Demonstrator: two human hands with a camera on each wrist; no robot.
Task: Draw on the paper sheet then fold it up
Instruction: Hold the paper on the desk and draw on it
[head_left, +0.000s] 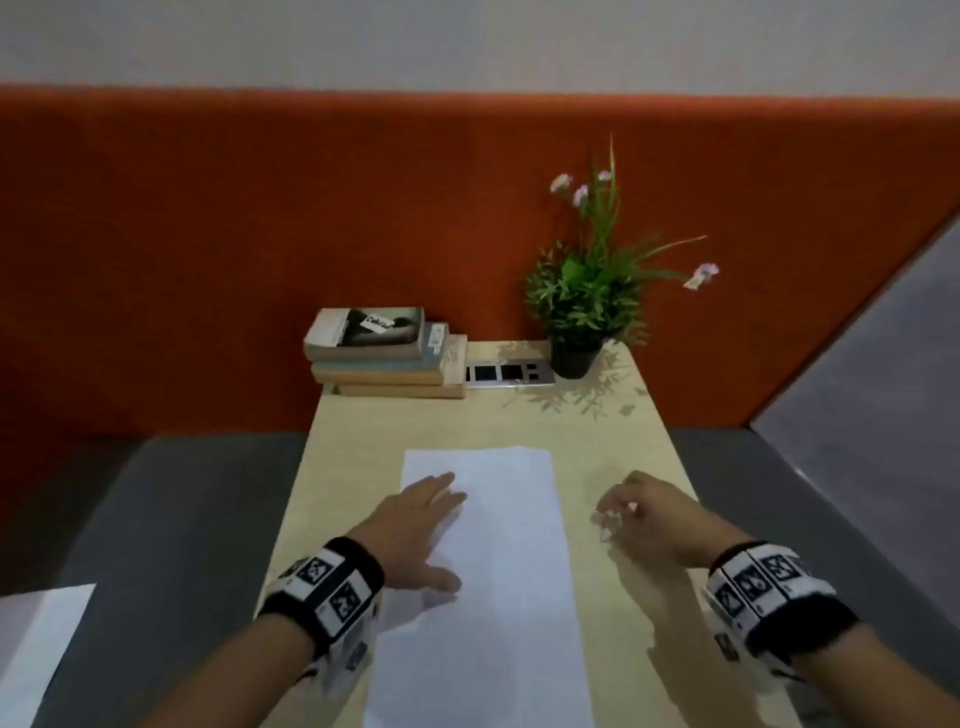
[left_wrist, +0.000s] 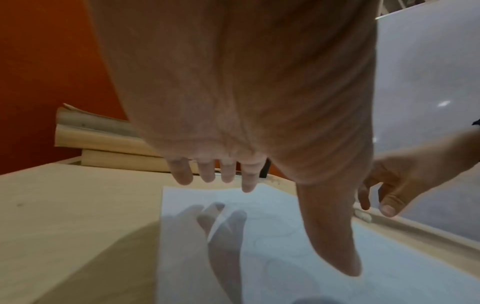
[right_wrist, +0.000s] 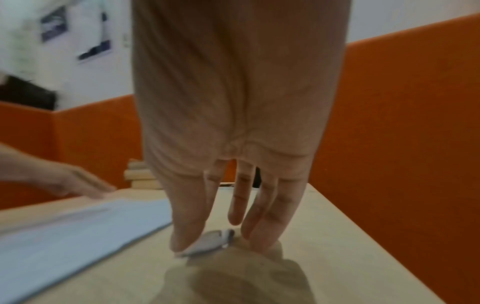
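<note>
A white paper sheet (head_left: 483, 571) lies lengthwise on the pale wooden table (head_left: 353, 441). Faint curved lines show on the paper sheet (left_wrist: 285, 236) in the left wrist view. My left hand (head_left: 415, 519) is spread flat over the sheet's left edge with straight fingers (left_wrist: 228, 174); its shadow falls on the paper beneath. My right hand (head_left: 644, 514) is to the right of the sheet, fingers pointing down. A small grey-white pen (right_wrist: 213, 240) lies flat on the table under the thumb tip and fingertips (right_wrist: 259, 236), which touch it without closing round it.
A stack of books (head_left: 384, 348) sits at the table's far left, a socket panel (head_left: 509, 374) beside it and a potted plant (head_left: 587, 291) at the far right. An orange partition (head_left: 208, 234) backs the table. Another white sheet (head_left: 36, 649) lies off to the lower left.
</note>
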